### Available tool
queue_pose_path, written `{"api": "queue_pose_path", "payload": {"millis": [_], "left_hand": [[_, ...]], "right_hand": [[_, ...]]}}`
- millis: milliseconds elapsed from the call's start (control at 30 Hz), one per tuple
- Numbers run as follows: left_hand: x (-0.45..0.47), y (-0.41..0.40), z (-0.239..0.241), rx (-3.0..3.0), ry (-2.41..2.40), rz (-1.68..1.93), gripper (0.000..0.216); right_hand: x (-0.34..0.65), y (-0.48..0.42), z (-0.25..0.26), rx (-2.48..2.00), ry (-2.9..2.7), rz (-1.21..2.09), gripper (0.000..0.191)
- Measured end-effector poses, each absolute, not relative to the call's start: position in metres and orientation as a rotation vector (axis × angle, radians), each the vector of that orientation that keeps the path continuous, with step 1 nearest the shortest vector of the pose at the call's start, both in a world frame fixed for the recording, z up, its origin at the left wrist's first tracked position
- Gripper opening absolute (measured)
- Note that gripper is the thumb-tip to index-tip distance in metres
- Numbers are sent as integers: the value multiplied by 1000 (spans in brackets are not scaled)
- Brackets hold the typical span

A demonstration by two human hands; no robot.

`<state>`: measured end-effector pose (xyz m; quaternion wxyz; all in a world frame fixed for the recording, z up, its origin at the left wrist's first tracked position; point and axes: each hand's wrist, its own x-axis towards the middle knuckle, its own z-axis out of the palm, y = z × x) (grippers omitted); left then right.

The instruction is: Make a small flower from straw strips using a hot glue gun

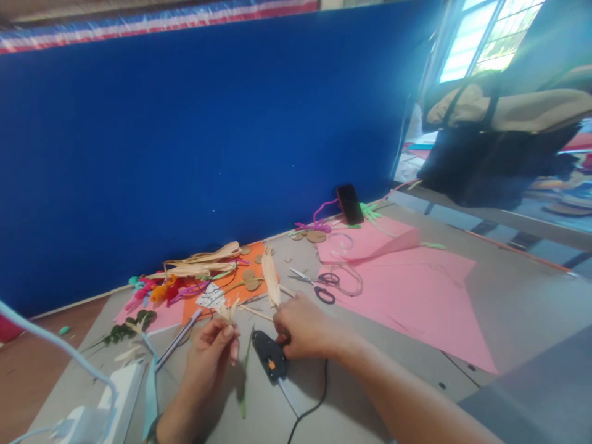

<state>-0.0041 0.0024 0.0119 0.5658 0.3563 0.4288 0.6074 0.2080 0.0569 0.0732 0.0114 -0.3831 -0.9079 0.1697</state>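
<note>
My left hand (213,346) is closed in a pinch on a small flower of pale dried husk (228,310), whose frayed tips stick up above the fingers. Close to its right is a black hot glue gun (269,356) with an orange switch. A translucent glue stick (289,398) juts from its back end. My right hand (300,327) has its fingers curled around the gun's handle side, hiding that part. Between the hands a thin green strip (245,382) runs down the table. Just beyond the right hand lies a pale husk strip (270,277).
Scissors (319,287) and pink paper (416,302) lie right of centre. Further back are a phone (350,203) and purple pipe cleaners (314,227). Orange paper (231,283), husk bundles (203,262) and coloured pompoms (152,291) sit left. A white power strip (123,401) occupies the front left. A blue panel (208,135) rises behind.
</note>
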Motion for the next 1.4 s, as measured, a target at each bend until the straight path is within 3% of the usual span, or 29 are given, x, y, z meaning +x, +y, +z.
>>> {"api": "queue_pose_path", "payload": {"millis": [533, 700, 833, 1033, 1400], "left_hand": [[1, 10, 22, 701, 1034, 1484, 25], [1, 15, 14, 675, 1039, 1513, 27], [2, 16, 11, 693, 1052, 1521, 29], [4, 13, 9, 691, 1023, 1459, 27], [0, 13, 14, 726, 1076, 1517, 27]], "right_hand": [[203, 56, 68, -1102, -3001, 512, 34], [217, 60, 81, -1002, -2756, 832, 29], [220, 61, 89, -855, -2449, 1112, 9], [218, 56, 92, -827, -2280, 1271, 21], [224, 64, 89, -965, -2439, 1367, 21]]}}
